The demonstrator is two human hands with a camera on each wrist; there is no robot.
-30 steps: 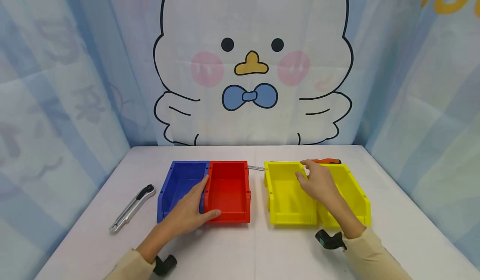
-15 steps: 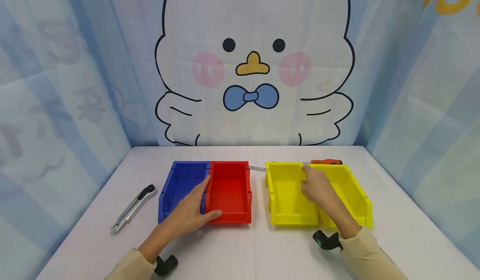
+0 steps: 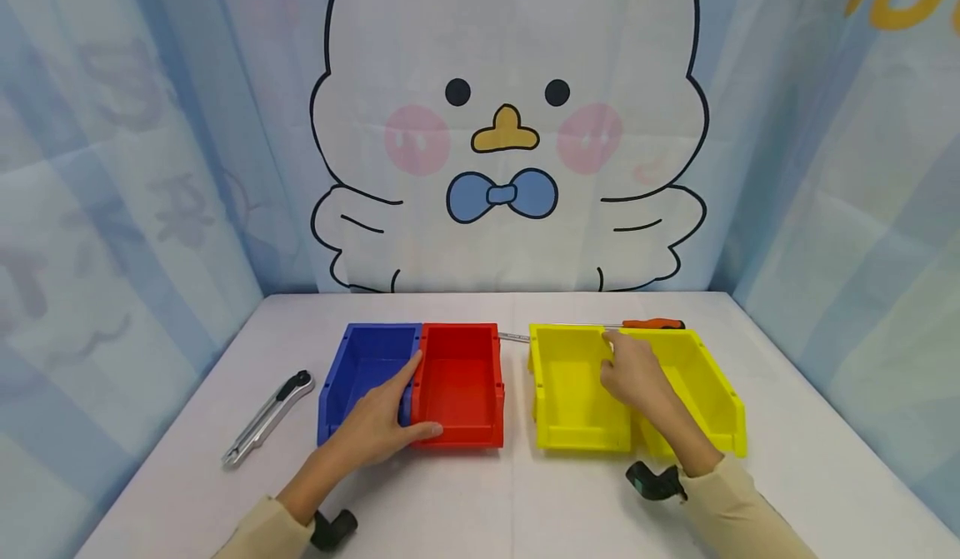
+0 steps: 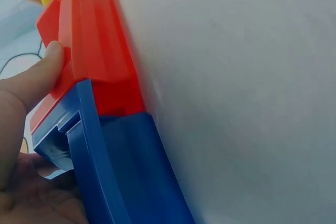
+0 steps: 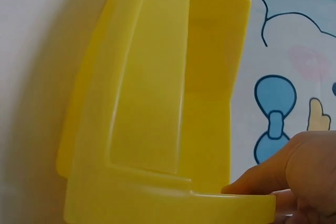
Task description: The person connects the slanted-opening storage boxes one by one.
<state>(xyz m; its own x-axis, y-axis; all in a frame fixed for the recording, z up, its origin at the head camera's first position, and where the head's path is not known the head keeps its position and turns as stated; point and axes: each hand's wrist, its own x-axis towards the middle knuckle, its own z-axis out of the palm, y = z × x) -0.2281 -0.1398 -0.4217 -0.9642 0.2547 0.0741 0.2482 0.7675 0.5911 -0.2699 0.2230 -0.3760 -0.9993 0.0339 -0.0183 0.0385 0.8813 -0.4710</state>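
My left hand [image 3: 377, 430] rests across a blue bin [image 3: 371, 363] and a red bin [image 3: 461, 384] that stand side by side. Its index finger lies along the adjoining walls, and the thumb touches the red bin's front lip; the other fingers are partly hidden. My right hand [image 3: 636, 374] pinches the side wall of the left yellow bin [image 3: 573, 388] near its back corner. In the right wrist view, a finger lies inside the yellow wall [image 5: 252, 208] while others sit outside it. A second yellow bin [image 3: 701, 384] adjoins on the right, partly behind my forearm.
A box cutter [image 3: 268, 419] lies left of the blue bin. Behind the yellow bins is a screwdriver with an orange handle [image 3: 654, 323]. A thin metal strip [image 3: 513, 337] shows between the red and yellow bins. A printed curtain [image 3: 502, 251] borders the white table's back.
My right hand's fingers have come down from above onto the left yellow bin's wall. That bin has since shifted slightly left. My left hand stays in place.
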